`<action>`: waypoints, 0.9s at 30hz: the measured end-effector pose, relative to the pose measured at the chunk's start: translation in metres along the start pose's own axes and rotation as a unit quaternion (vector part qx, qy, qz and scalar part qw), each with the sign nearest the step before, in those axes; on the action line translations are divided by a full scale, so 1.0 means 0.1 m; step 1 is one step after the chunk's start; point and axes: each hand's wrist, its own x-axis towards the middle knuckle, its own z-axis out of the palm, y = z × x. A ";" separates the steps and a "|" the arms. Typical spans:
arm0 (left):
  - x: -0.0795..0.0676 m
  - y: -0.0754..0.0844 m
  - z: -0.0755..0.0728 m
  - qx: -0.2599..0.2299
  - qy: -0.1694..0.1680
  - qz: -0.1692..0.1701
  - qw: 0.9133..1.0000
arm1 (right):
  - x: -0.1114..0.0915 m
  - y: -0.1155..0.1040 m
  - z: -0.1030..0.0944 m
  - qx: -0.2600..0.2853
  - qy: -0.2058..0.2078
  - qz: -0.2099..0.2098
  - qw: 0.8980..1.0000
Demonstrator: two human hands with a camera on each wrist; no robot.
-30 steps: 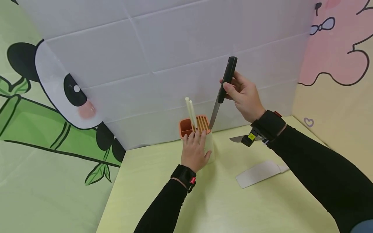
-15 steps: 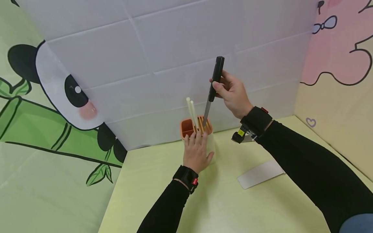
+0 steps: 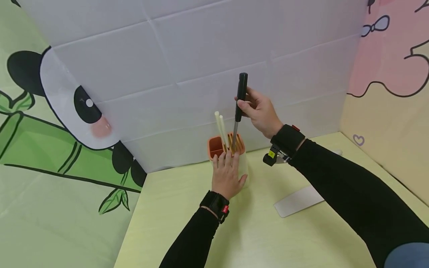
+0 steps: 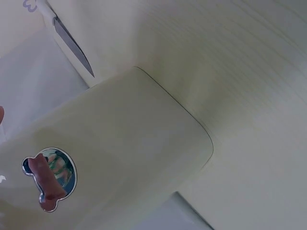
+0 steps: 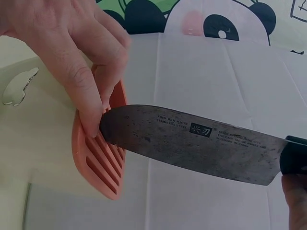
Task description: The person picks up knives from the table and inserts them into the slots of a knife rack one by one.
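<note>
My right hand (image 3: 261, 115) pinches the black handle of a kitchen knife (image 5: 201, 143), held nearly upright with its blade down. The blade tip is right at the slotted top of a knife block (image 3: 215, 145), cream-bodied with an orange insert. My left hand (image 3: 225, 178) rests on the block's front, fingers stretched up to the rim. In the right wrist view its fingertips press at the orange rim, close beside the blade tip. Two pale handles (image 3: 220, 128) stand up from the block, left of the knife. The block's cream side (image 4: 120, 134) fills much of the left wrist view.
A pale flat cleaver-shaped blade (image 3: 298, 202) lies on the yellow-green table, its handle hidden under my right sleeve. Another knife (image 4: 74, 45) lies farther back, partly covered by my right wrist in the head view. A white wall sheet (image 3: 201, 56) rises behind the block.
My right hand has moved left with the knife and lowered slightly, bringing the blade from the block's right edge over its slots and more upright. The left hand stays on the block.
</note>
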 end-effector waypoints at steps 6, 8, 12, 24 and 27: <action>0.00 -0.01 0.01 0.006 -0.003 0.002 1.000 | 0.02 -0.03 0.06 -0.015 -0.017 0.012 1.000; 0.00 -0.02 0.00 0.006 -0.006 0.002 1.000 | 0.02 -0.06 0.08 -0.020 -0.024 0.015 0.999; 0.00 -0.02 0.00 0.004 -0.005 0.000 1.000 | 0.05 -0.04 0.09 -0.020 -0.041 0.026 0.999; 0.00 0.00 0.02 0.008 -0.006 -0.002 1.000 | 0.16 0.08 0.11 -0.033 -0.040 0.063 0.997; 0.00 0.01 0.02 0.001 -0.010 -0.005 1.000 | 0.18 0.12 0.11 -0.041 -0.040 0.070 0.996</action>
